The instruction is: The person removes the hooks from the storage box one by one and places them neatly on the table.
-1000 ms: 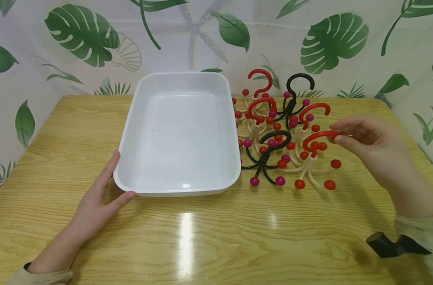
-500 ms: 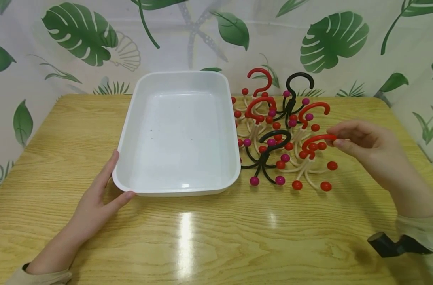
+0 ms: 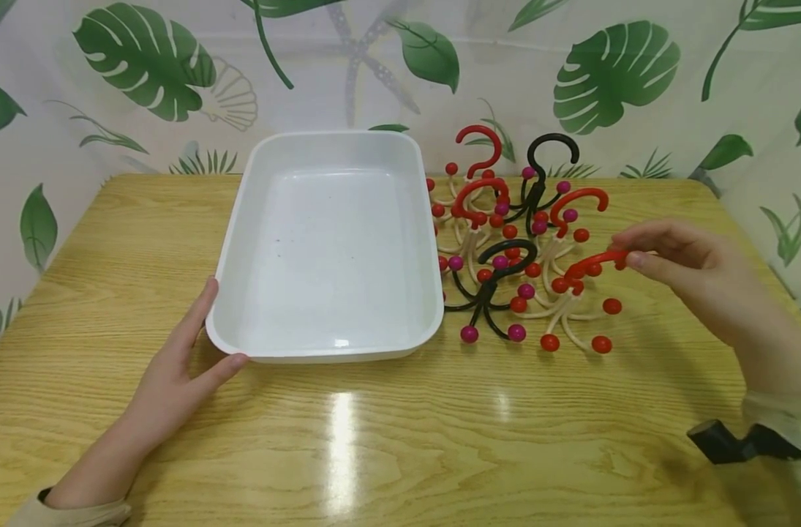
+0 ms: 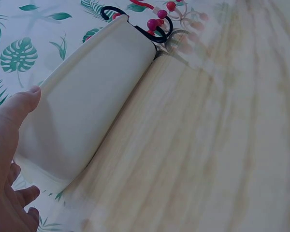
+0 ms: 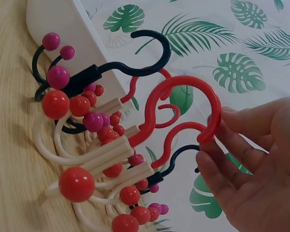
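Note:
At the tray's near left corner, my left hand (image 3: 166, 384) touches the white tray (image 3: 334, 357) with straight, spread thumb and forefinger. In the left wrist view its thumb lies by the top of the tray's outer wall (image 4: 87, 96), the other fingers loosely bent below. My right hand (image 3: 712, 289) pinches the tip of a red hook between thumb and fingers. That hook (image 5: 151, 104) tops a beige multi-arm hanger (image 3: 558, 315) with red ball ends, standing on the table. Beside it stands a black hanger (image 3: 487, 289) with magenta balls.
More hangers crowd along the tray's right side, among them a black one (image 3: 535, 197) at the back and a red-hooked one (image 3: 561, 238). Their arms overlap. A leaf-print cloth (image 3: 505, 66) hangs behind the wooden table (image 3: 440, 439).
The red hook in my right hand has turned, its tip now lower and nearer me. Its hanger shifted slightly left. My left hand and the tray stay put.

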Demonstrator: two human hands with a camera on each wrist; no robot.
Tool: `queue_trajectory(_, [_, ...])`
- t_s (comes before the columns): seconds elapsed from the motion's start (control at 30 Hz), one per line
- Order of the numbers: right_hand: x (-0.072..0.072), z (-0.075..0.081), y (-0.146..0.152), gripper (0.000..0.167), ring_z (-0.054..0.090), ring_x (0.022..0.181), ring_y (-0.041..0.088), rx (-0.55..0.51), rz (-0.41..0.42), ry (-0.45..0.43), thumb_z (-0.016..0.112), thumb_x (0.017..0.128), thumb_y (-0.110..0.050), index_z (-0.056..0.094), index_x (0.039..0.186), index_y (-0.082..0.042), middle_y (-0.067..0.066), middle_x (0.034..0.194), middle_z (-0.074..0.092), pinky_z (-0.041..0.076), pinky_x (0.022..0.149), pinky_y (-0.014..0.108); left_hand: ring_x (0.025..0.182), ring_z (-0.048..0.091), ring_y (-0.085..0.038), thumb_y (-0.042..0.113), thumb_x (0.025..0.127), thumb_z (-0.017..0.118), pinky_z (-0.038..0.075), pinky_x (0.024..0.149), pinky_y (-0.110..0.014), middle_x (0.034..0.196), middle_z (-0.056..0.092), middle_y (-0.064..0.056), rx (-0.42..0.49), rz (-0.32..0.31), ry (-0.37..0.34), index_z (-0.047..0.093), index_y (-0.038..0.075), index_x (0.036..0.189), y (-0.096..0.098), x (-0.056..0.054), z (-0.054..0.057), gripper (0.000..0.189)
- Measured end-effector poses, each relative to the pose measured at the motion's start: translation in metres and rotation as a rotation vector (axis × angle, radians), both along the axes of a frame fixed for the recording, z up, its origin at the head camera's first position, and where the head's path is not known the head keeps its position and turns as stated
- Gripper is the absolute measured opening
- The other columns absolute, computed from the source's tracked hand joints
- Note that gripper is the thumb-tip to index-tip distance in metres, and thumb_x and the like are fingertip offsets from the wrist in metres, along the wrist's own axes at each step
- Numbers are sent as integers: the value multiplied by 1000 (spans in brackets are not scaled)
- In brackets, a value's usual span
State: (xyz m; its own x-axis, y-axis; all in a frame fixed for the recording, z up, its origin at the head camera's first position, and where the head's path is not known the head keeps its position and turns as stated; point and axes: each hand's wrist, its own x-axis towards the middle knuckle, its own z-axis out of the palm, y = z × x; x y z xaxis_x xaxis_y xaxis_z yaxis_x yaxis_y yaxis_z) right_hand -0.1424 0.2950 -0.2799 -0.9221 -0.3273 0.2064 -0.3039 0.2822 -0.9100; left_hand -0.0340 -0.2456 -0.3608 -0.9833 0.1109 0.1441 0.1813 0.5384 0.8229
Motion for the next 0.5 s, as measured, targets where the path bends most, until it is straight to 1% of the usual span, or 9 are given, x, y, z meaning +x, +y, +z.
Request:
queue_trajectory(0.1, [-6, 0, 4, 23, 62, 96, 12, -97, -21, -6, 53, 94, 6, 59, 116, 8, 4, 107, 65, 46, 85, 13, 143, 9, -22, 13, 87, 71, 9, 109, -62, 158, 9, 8, 2, -1, -2, 11, 37, 153, 0, -1, 0, 92])
queue_trajectory(0.13, [-9, 0, 5, 23, 62, 96, 12, -107, -37, -3, 53, 94, 4, 58, 117, 9, 4, 106, 65, 45, 86, 12, 143, 8, -23, 13, 87, 71, 9, 109, -63, 158, 9, 8, 3, -2, -3, 11, 37, 153, 0, -1, 0, 92])
queue_trajectory(0.17, [-12, 1, 6, 24, 61, 97, 11, -88, -72, -1, 54, 95, 2, 59, 118, 7, 3, 106, 65, 44, 86, 12, 143, 8, -23, 13, 87, 71, 9, 109, -63, 158, 9, 9, 5, -3, -5, 11, 37, 153, 0, -2, 0, 92])
queue_trajectory(0.2, [-15, 0, 7, 25, 61, 97, 10, -47, -110, 3, 55, 95, -2, 59, 119, 5, 1, 106, 65, 44, 86, 11, 143, 8, -23, 13, 87, 71, 9, 109, -63, 158, 9, 9, 5, -4, -5, 11, 38, 153, 0, -2, 0, 92])
queue_trajectory(0.3, [-25, -1, 11, 27, 60, 97, 5, 104, -227, 0, 57, 96, -13, 61, 121, -3, -7, 106, 64, 44, 83, 9, 143, 8, -22, 12, 87, 71, 9, 109, -63, 158, 9, 8, 9, -8, -4, 11, 38, 152, -1, -2, 0, 92])
queue_trajectory(0.4, [-34, -5, 16, 27, 58, 97, 3, 181, -292, -15, 57, 96, -19, 62, 121, -8, -12, 105, 64, 43, 80, 7, 143, 8, -21, 12, 87, 71, 8, 109, -63, 159, 9, 8, 10, -11, -1, 11, 37, 153, -1, -1, -1, 92])
queue_trajectory(0.5, [-43, -10, 22, 26, 56, 94, 0, 253, -335, -12, 56, 97, -24, 63, 120, -14, -18, 102, 62, 42, 75, 7, 143, 9, -19, 12, 87, 71, 8, 110, -60, 159, 9, 6, 6, -6, 2, 12, 36, 153, -1, 0, 0, 92])
